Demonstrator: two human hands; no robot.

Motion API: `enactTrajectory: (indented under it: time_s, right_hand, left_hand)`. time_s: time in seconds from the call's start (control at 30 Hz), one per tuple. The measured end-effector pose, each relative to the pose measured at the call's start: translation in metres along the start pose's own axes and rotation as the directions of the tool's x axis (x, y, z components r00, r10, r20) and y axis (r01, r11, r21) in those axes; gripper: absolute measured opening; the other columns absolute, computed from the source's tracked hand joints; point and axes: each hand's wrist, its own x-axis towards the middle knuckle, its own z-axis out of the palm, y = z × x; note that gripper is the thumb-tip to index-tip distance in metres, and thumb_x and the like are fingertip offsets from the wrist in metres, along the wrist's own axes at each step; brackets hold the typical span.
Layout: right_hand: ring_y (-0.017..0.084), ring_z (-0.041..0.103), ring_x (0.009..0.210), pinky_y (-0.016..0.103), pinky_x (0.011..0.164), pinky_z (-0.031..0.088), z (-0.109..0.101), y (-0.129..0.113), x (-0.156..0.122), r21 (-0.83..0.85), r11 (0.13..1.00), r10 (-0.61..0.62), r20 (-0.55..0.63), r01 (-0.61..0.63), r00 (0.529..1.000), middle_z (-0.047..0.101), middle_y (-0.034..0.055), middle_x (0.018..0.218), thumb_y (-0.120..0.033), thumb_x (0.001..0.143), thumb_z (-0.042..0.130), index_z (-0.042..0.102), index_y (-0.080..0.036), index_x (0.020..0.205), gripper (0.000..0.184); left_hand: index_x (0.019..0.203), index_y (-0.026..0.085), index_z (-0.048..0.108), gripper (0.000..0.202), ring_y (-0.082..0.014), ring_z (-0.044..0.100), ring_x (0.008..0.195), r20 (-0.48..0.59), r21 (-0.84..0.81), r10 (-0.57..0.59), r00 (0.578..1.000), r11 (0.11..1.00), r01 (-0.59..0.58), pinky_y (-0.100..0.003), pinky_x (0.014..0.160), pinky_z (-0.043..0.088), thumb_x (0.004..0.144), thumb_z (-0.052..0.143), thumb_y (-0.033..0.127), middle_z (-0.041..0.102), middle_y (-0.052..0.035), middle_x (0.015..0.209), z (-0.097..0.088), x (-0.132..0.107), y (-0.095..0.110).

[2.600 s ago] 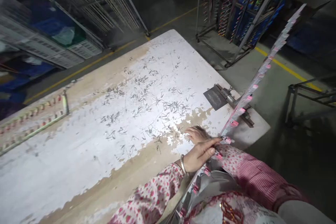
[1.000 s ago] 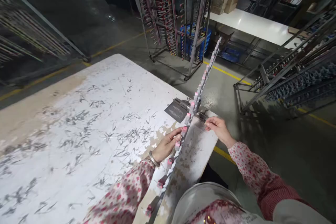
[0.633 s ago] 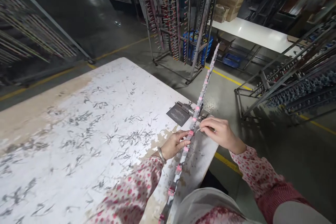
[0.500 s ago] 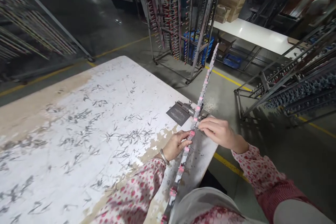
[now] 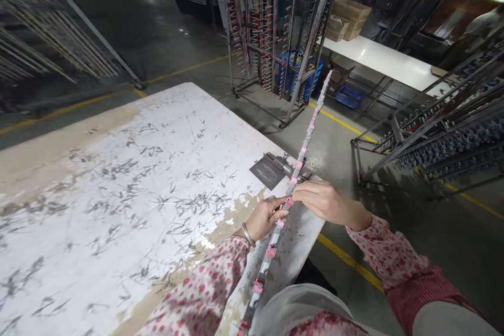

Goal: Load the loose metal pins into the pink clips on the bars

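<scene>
A long narrow grey bar [image 5: 263,272] with pink blocks spaced along it runs from my body out past the table corner, tilted across the view. My left hand [image 5: 263,219], a bangle at its wrist, is closed round the bar near a pink block, thumb and fingers gripping it from the left. From the right, my right hand [image 5: 328,202] has its fingertips pinched together against the bar just beyond the left. What lies in that pinch is hidden by the fingers. Many thin, dark wire-like pieces [image 5: 202,203] are scattered over the white worktable [image 5: 220,131].
At the table corner sit a metal clamp-like fixture [image 5: 286,166] and a dark square plate [image 5: 268,172]. Beyond the table stand a rack of rods [image 5: 260,42] and, to the right, another metal rack [image 5: 394,149]. Farther back are a white table [image 5: 378,58] and cardboard boxes [image 5: 350,18].
My right hand has moved slightly left, its fingertips coming in against the bar; a thin piece seen at them before is now covered. The left hand keeps its hold.
</scene>
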Motion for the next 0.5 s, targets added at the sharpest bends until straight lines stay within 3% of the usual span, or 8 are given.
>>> enactTrajectory:
  time_s: [0.2, 0.4, 0.5]
  right_hand:
    - [0.014, 0.061, 0.089, 0.027, 0.082, 0.051, 0.0022, 0.0021, 0.0012, 0.024, 0.999, -0.021, -0.016, 0.022, 1.0, 0.065, 0.0073, 0.096, -0.01, 0.095, 0.038, 0.061, -0.016, 0.095, 0.024]
    - [0.015, 0.061, 0.091, 0.029, 0.086, 0.051, 0.0015, 0.0, 0.0057, 0.026, 0.996, -0.081, 0.003, 0.081, 0.997, 0.066, 0.0075, 0.096, -0.01, 0.094, 0.04, 0.061, -0.016, 0.097, 0.022]
    - [0.015, 0.062, 0.093, 0.029, 0.086, 0.051, 0.0089, 0.0045, -0.0021, 0.082, 0.996, -0.01, -0.087, 0.017, 0.996, 0.067, 0.0068, 0.098, -0.016, 0.093, 0.047, 0.062, -0.018, 0.1, 0.017]
  left_hand:
    - [0.111, 0.016, 0.067, 0.055, -0.017, 0.056, 0.069, 0.0, 0.008, 0.011, 1.0, 1.0, -0.011, -0.026, 0.069, 0.042, 0.09, 0.038, 0.058, 0.063, -0.0051, 0.075, 0.0007, 0.0008, -0.0037]
    - [0.101, 0.014, 0.068, 0.055, -0.0157, 0.055, 0.069, 0.017, -0.054, -0.011, 1.0, 0.998, 0.012, -0.026, 0.069, 0.042, 0.089, 0.041, 0.06, 0.063, -0.005, 0.076, 0.001, -0.0016, -0.0066]
    - [0.107, 0.012, 0.066, 0.054, -0.0162, 0.056, 0.072, 0.046, -0.136, -0.073, 0.996, 0.988, 0.079, -0.027, 0.072, 0.044, 0.088, 0.046, 0.058, 0.065, -0.0061, 0.083, -0.0003, -0.0052, -0.0093]
